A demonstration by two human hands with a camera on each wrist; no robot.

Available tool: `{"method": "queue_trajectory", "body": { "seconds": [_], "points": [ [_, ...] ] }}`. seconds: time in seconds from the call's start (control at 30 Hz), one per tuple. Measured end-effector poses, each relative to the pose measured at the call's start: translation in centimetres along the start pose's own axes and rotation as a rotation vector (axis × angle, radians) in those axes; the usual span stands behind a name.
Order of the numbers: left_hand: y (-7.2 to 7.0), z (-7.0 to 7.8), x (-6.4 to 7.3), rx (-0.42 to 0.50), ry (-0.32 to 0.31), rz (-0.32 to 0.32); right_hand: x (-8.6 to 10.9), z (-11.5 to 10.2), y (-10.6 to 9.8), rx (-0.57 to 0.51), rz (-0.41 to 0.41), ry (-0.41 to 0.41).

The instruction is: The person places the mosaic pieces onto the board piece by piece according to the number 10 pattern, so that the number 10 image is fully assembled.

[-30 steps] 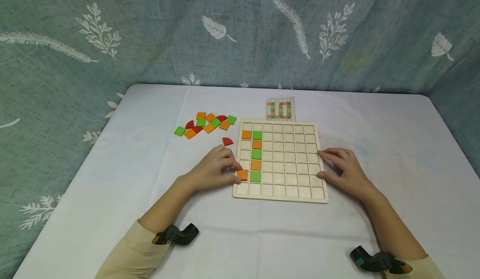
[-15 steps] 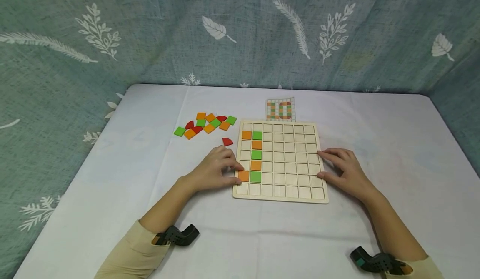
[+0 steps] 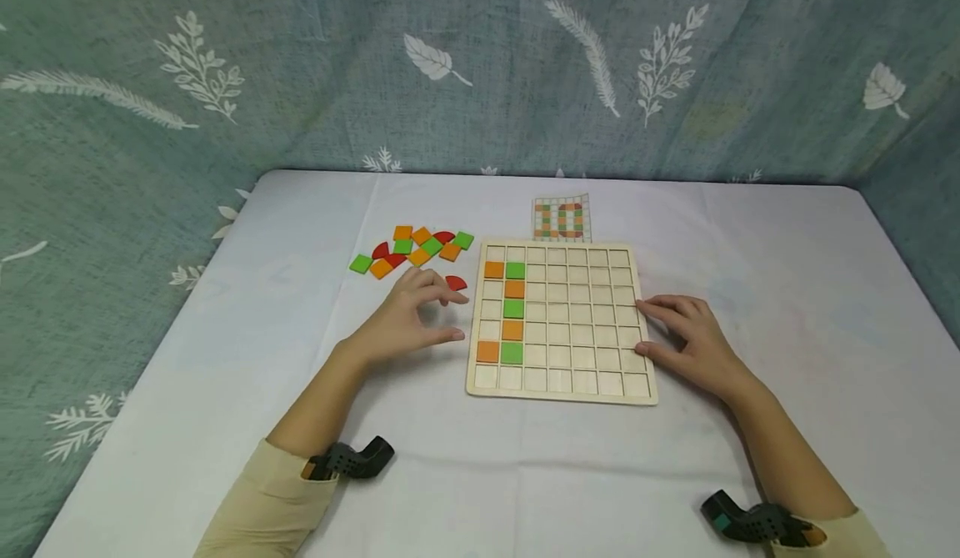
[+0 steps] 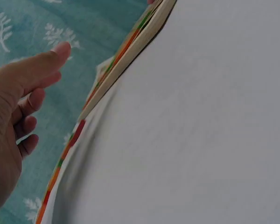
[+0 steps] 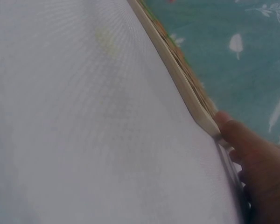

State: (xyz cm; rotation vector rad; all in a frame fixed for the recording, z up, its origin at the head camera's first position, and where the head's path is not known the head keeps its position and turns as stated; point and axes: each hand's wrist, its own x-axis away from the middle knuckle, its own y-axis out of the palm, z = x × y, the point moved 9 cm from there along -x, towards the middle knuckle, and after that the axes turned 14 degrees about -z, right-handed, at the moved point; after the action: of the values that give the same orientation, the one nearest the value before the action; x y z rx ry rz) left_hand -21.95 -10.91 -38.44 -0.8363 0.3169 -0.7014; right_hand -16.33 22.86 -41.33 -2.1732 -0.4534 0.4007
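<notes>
A wooden grid board [image 3: 579, 316] lies on the table in the head view. Its second column holds a run of alternating green and orange square tiles. In the first column, one orange tile [image 3: 494, 269] sits near the top and another orange tile [image 3: 487, 351] near the bottom. My left hand [image 3: 408, 312] is just off the board's left edge, thumb and fingers spread apart with nothing between them; a red quarter-round tile [image 3: 456, 283] lies by its fingertips. My right hand [image 3: 693, 337] touches the board's right edge with thumb and fingertips.
Beyond the left hand lies a loose group of green, orange and red tiles, one of them a green tile [image 3: 362, 263]. A printed pattern card [image 3: 561, 218] rests behind the board. White cloth [image 3: 570, 475] covers the table, and a leaf-patterned curtain [image 3: 495, 124] hangs behind.
The orange tile near the bottom of the first column has settled into its cell and been let go. My left hand has moved off the board, away and to the left. The right hand stays put.
</notes>
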Motion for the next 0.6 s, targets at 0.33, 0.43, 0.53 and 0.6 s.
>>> {"method": "queue_trajectory", "body": {
  "seconds": [0.33,0.43,0.53,0.6],
  "points": [
    [-4.7,-2.5,-0.1,0.021,-0.095,0.174,0.0,-0.1,-0.6,0.004,0.002,0.005],
    [-5.5,-3.5,-0.6,-0.034,-0.105,0.193,0.0,-0.1,-0.5,0.002,0.004,0.0],
    [-5.9,-4.7,-1.1,-0.098,-0.126,0.203,-0.1,0.0,-0.4,-0.004,0.002,-0.004],
    [-6.1,-5.5,-1.3,-0.111,-0.143,0.216,-0.1,0.0,-0.3,-0.006,0.0,-0.006]
  ]
}}
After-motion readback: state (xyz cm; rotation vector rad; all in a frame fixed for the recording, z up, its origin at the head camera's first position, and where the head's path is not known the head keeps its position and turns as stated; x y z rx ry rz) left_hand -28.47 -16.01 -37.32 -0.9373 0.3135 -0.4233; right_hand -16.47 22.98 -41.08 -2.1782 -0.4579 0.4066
